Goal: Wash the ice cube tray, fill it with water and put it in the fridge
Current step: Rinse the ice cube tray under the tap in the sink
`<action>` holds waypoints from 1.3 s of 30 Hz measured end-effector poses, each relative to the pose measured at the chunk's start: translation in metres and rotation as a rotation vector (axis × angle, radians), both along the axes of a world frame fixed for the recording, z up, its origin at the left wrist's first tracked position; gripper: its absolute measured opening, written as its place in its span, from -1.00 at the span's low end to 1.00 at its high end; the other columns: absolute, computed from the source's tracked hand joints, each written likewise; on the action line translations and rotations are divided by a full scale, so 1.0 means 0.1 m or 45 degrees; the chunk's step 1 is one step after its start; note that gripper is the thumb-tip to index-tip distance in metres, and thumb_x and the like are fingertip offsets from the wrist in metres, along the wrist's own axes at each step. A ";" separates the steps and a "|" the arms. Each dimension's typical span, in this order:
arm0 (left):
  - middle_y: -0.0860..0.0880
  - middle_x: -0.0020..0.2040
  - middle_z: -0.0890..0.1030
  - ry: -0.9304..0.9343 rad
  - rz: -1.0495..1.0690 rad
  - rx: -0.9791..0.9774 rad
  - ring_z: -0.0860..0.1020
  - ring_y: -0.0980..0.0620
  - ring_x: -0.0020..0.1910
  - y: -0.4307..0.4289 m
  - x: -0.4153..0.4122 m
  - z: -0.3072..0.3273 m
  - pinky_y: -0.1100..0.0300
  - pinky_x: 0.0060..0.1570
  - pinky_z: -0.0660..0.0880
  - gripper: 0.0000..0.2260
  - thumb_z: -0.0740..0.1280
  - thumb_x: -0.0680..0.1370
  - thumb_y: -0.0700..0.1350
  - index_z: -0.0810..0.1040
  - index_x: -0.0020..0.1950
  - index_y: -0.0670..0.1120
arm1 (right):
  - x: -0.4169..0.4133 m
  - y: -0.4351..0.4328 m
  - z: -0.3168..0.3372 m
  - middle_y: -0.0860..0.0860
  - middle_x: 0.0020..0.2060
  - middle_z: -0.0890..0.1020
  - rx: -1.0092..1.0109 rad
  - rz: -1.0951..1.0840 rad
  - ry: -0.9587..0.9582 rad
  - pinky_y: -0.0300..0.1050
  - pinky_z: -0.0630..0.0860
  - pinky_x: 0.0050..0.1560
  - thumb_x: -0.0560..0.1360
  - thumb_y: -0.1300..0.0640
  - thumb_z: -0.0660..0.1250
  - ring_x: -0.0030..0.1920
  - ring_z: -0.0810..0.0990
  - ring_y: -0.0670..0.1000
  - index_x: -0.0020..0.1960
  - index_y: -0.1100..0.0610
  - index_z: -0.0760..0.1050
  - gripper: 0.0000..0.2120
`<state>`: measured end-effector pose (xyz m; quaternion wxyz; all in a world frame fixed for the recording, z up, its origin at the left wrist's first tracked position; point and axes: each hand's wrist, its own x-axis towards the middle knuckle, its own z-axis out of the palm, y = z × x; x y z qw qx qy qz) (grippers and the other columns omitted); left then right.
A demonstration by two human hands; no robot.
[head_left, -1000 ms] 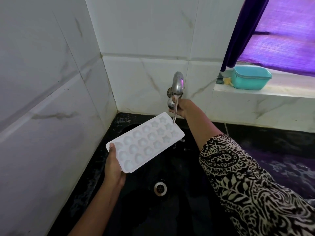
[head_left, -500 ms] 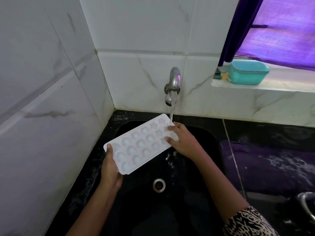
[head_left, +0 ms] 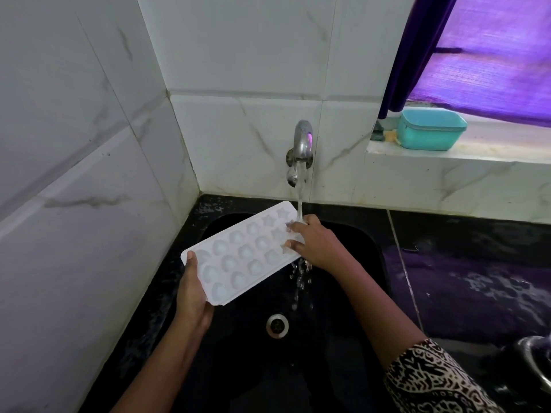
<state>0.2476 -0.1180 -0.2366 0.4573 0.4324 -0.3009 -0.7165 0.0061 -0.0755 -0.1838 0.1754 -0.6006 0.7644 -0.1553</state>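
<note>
1. Below and left of the tap point(head_left: 301, 141), the left grip point(head_left: 193, 296) clasps the ice cube tray point(head_left: 238, 257) by its near end. The thumb lies on the rim and the fingers are hidden underneath.
2. The tray hangs tilted over the black sink point(head_left: 357, 293), its far end under the tap's stream.
3. Straight below the tap, the right grip point(head_left: 316, 245) has bent fingertips on the far cells. Splashing water blurs them, so pinching or only touching cannot be told.
4. Right of the tap, a teal container point(head_left: 430, 131) sits on the ledge.
5. Far right and below the tap, a metal object point(head_left: 536, 362) is cut off.
</note>
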 end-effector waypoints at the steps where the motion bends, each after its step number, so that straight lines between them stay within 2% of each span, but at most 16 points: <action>1: -0.04 0.04 0.72 0.003 0.007 -0.005 0.69 -0.05 -0.01 0.00 0.00 0.01 0.18 -0.27 0.62 -0.56 0.15 0.58 0.29 0.61 0.13 0.01 | 0.00 0.00 0.01 0.07 0.36 0.28 -0.016 -0.014 -0.014 -0.11 0.41 0.08 0.54 -0.11 0.27 0.17 0.50 0.15 0.40 -0.01 0.36 -0.54; 6: -0.05 0.07 0.71 0.007 0.018 -0.005 0.69 -0.05 0.02 -0.02 0.02 -0.01 0.16 -0.25 0.63 -0.53 0.19 0.52 0.33 0.61 0.15 0.02 | -0.04 -0.01 0.05 0.04 0.30 0.36 -0.025 0.002 0.066 -0.11 0.42 0.02 0.50 -0.18 0.28 0.13 0.52 0.11 0.35 0.02 0.40 -0.51; 11: -0.03 0.04 0.72 -0.014 0.016 -0.024 0.69 -0.05 0.01 -0.04 -0.05 0.02 0.17 -0.26 0.63 -0.58 0.15 0.59 0.29 0.62 0.11 0.02 | 0.00 -0.01 0.04 0.10 0.37 0.26 -0.017 0.006 0.052 -0.03 0.44 0.12 0.57 -0.08 0.23 0.15 0.51 0.19 0.41 0.04 0.34 -0.55; 18: -0.03 0.06 0.71 -0.015 0.013 -0.046 0.69 -0.03 0.02 -0.03 -0.03 0.03 0.18 -0.24 0.63 -0.56 0.15 0.58 0.29 0.60 0.15 0.01 | -0.10 -0.01 0.06 0.03 0.31 0.35 -0.027 0.014 0.057 -0.13 0.41 -0.02 0.51 -0.17 0.28 0.13 0.53 0.09 0.31 -0.02 0.42 -0.57; 21: -0.02 0.04 0.72 -0.037 0.009 -0.036 0.69 -0.03 0.01 -0.02 -0.05 0.04 0.16 -0.24 0.63 -0.57 0.13 0.59 0.28 0.60 0.13 0.01 | -0.04 -0.01 0.03 0.09 0.35 0.29 0.004 0.024 0.094 -0.02 0.47 0.10 0.56 -0.13 0.22 0.15 0.52 0.17 0.38 0.03 0.34 -0.55; 24: -0.02 0.05 0.72 -0.049 0.016 -0.043 0.69 -0.03 0.02 -0.03 -0.06 0.05 0.13 -0.21 0.62 -0.56 0.13 0.58 0.30 0.60 0.14 0.02 | 0.00 -0.01 0.01 0.14 0.39 0.24 -0.005 0.024 0.094 0.11 0.43 0.22 0.59 -0.07 0.18 0.22 0.46 0.23 0.42 0.05 0.29 -0.56; 29: -0.03 0.05 0.71 -0.033 0.020 -0.043 0.69 -0.03 0.01 -0.02 -0.02 0.03 0.17 -0.25 0.63 -0.55 0.14 0.57 0.31 0.60 0.15 0.02 | -0.09 0.01 0.05 0.05 0.36 0.32 -0.028 0.028 0.056 -0.04 0.44 0.14 0.53 -0.17 0.25 0.18 0.51 0.15 0.33 -0.02 0.40 -0.57; 35: -0.02 0.04 0.72 -0.047 0.023 -0.048 0.69 -0.03 0.01 -0.02 -0.07 0.06 0.15 -0.22 0.63 -0.57 0.13 0.59 0.29 0.60 0.14 0.02 | -0.02 -0.03 0.01 0.14 0.41 0.24 0.030 0.044 0.186 0.12 0.41 0.22 0.60 -0.11 0.14 0.21 0.48 0.20 0.43 0.03 0.28 -0.55; 39: 0.00 0.02 0.72 -0.067 0.037 -0.038 0.70 -0.02 -0.01 -0.01 -0.04 0.03 0.16 -0.24 0.62 -0.56 0.12 0.59 0.31 0.60 0.13 0.03 | -0.08 -0.02 0.03 0.08 0.43 0.24 0.021 0.044 0.147 0.08 0.33 0.26 0.57 -0.15 0.18 0.24 0.47 0.17 0.41 -0.03 0.32 -0.55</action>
